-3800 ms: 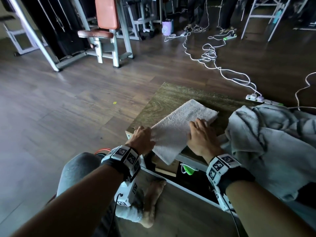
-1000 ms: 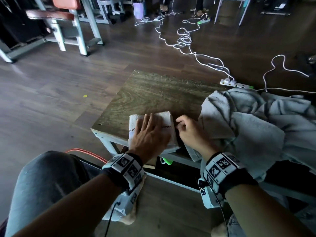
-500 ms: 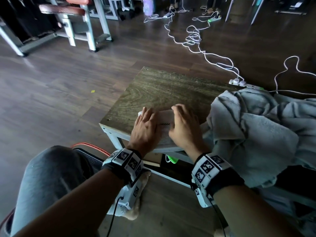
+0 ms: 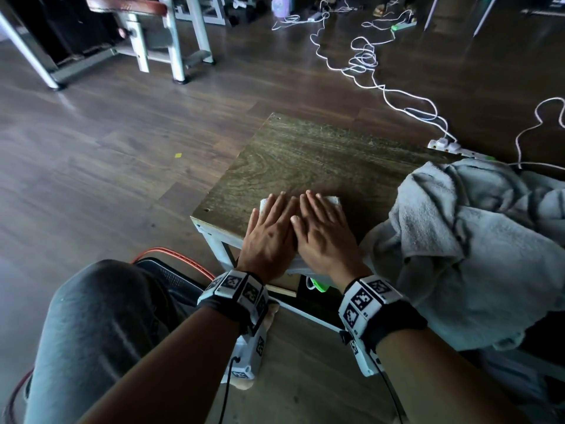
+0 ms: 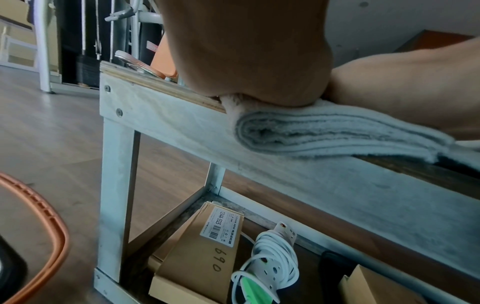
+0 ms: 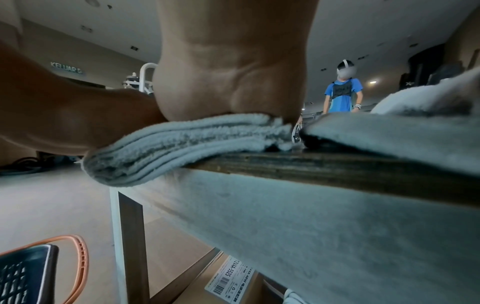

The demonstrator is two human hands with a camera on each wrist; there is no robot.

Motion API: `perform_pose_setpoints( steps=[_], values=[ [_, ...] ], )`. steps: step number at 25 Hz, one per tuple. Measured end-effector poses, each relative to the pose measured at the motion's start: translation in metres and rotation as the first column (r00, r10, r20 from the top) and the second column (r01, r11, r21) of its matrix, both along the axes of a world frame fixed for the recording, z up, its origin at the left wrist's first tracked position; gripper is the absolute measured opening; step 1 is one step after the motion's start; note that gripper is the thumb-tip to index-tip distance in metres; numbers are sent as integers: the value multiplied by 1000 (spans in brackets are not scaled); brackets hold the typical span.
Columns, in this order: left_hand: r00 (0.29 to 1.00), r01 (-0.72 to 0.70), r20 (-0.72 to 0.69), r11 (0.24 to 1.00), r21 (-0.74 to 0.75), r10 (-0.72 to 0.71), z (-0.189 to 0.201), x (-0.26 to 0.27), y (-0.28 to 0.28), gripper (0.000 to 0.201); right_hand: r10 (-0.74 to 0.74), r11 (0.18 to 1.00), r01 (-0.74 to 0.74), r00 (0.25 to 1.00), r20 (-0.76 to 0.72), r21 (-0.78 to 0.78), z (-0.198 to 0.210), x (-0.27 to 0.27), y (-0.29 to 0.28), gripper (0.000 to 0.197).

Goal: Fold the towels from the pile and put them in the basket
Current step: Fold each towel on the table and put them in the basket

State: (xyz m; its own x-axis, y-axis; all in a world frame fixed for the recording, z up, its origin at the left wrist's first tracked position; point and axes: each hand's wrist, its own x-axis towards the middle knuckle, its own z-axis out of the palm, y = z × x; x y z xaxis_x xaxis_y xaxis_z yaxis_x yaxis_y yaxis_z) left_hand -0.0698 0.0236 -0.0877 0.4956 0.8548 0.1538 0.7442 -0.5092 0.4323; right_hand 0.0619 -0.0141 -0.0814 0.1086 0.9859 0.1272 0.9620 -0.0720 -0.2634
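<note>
Left hand [image 4: 269,237] and right hand [image 4: 324,234] lie flat side by side, fingers straight, pressing down on the folded towel [image 5: 324,131]; neither grip is clamped on it. The folded towel sits at the near edge of the tabletop [image 4: 305,160], its layered end overhanging slightly. The pile of unfolded towels [image 4: 477,240] lies just beside the right hand. The basket [image 6: 39,267], orange-rimmed, stands on the floor below left.

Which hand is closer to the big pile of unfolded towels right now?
Right. The right hand lies flat on the folded towel, just beside the pile of unfolded towels; the left hand presses the same towel on the far side from the pile.
</note>
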Motion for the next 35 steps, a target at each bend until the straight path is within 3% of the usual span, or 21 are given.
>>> perform_pose_setpoints(
  steps=[7,11,15,24,28,30,32,35],
  values=[
    [987,-143,-82,986,-89,136,10,-10,-6,52,-137,990,134,987,-88,-32,-5,10,-13,61],
    [918,-389,-27,881,-269,396,5,-2,-11,79,-231,971,236,965,-121,27,-9,7,-13,69],
    [887,-459,-112,831,-315,448,11,7,-6,83,-305,952,304,935,-180,-30,-8,7,-10,84],
    [839,-541,-86,805,-242,538,11,16,-5,81,-329,944,325,907,-263,-61,-1,10,-9,86],
    [829,-557,-107,827,-79,548,16,22,-9,73,-338,940,299,871,-355,-162,1,18,-4,80],
    [833,-553,-44,826,-112,551,27,22,-12,54,-367,926,272,810,-458,-260,15,23,-2,68],
    [826,-494,158,830,-258,541,35,15,-23,33,-399,917,302,725,-562,-261,31,18,-5,56],
    [696,-316,559,891,-326,451,45,-10,-39,29,-267,955,279,653,-709,-103,51,-6,-15,53]
  ],
)
